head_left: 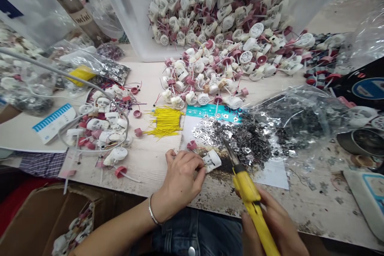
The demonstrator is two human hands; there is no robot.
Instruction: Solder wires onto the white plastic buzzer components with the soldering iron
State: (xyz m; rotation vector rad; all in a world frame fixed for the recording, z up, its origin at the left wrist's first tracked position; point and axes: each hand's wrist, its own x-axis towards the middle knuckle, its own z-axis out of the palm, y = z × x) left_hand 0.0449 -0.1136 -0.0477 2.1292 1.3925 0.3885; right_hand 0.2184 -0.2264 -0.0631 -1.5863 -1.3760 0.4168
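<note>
My left hand (184, 174) rests near the table's front edge, its fingers closed on a small white plastic part (212, 161) with a round end. A pink cup-shaped piece (191, 145) lies just beyond those fingers. In my right hand (276, 220) is a yellow electric screwdriver (249, 196), pointing forward and left. Its dark metal bit (229, 150) reaches the edge of a pile of tiny dark pieces, apparently screws (253, 140). Small silver metal plates (207, 130) are scattered left of that pile. My right fingers are partly hidden by the handle.
A large translucent bin (132, 16) of white and pink assemblies stands behind, with more assemblies (204, 76) spilled before it. Yellow wires (166, 122) lie left of centre. A grey cable (127, 118) loops around parts at left. A plastic bag (315, 116) and metal cup (360, 142) sit right.
</note>
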